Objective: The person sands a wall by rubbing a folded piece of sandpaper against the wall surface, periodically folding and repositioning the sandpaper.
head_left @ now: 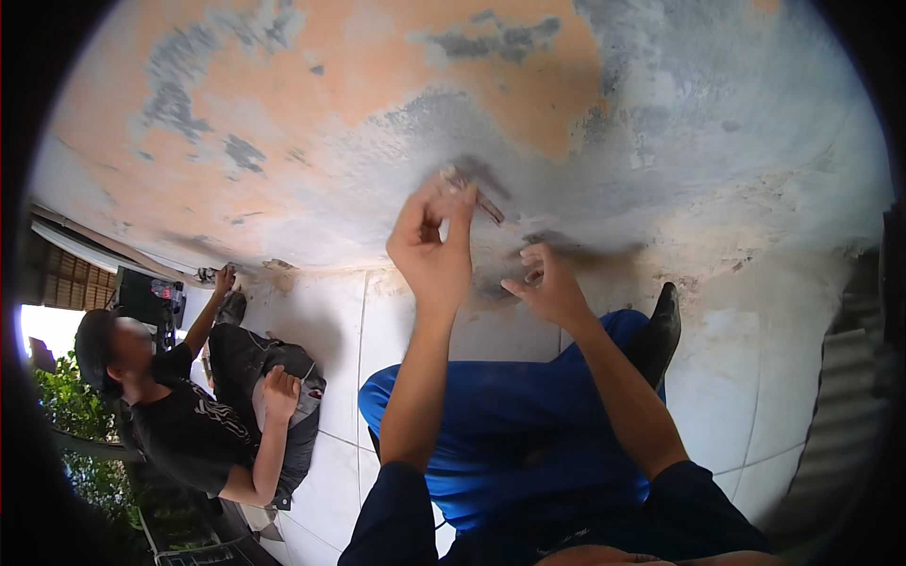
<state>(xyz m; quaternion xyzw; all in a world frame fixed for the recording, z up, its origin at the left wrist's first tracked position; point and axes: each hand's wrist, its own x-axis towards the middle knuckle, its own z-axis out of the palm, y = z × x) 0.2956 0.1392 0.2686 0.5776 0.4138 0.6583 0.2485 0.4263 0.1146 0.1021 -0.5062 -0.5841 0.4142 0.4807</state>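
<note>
My left hand is raised to the patchy wall. Its fingers and thumb pinch a thin brownish strip with a flat edge, close to the wall's surface. Motion blurs the strip, so its exact kind is not clear. Lower and to the right, my right hand hovers near the foot of the wall. Its fingers are loosely curled and the thumb is apart from them, with nothing visible between.
White floor tiles meet the wall's stained, crumbling base. My blue-trousered legs and a black boot are below my hands. At left another person sits, one hand touching the wall's base. Corrugated sheeting stands at right.
</note>
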